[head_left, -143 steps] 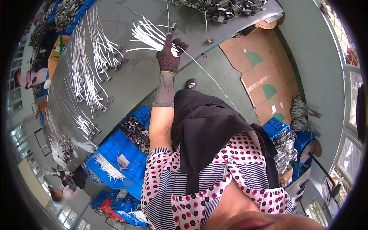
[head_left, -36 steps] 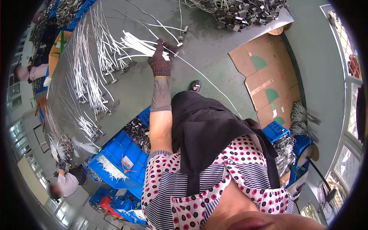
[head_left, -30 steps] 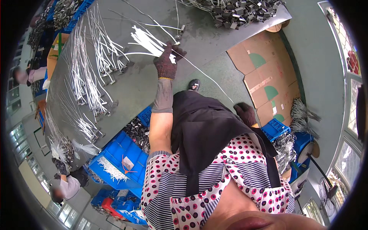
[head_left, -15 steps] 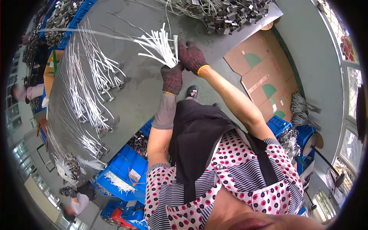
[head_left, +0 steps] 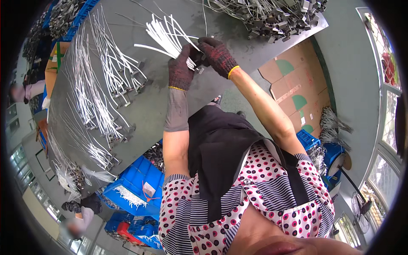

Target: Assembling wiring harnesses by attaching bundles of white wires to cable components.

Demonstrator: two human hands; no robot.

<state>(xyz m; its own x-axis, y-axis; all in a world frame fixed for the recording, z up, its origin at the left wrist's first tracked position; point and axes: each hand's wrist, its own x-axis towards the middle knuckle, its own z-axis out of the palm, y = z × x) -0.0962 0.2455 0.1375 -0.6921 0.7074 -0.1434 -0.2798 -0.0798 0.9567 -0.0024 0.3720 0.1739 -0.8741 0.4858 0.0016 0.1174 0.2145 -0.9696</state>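
My left hand, in a dark red-and-black knit glove, is closed around a bundle of white-sleeved wires above the grey table. The sleeves fan out away from me and to the left. Small dark metal pieces show at the bundle's lower end, between the hands. Gloved the same way, my right hand is just to the right, its fingers bent in towards the bundle. One white sleeve reaches to its fingertips. What those fingers pinch is hidden.
Bunches of white-sleeved wires lie along the left of the grey table. A heap of dark metal parts with wires covers the far edge. Blue crates stand lower left, with flattened cardboard at right. Other people are at far left.
My left hand has moved left and farther away with the bundle, which now leans more to the left. My hands have drawn apart, exposing dark pieces at the bundle's end. The view has shifted slightly.
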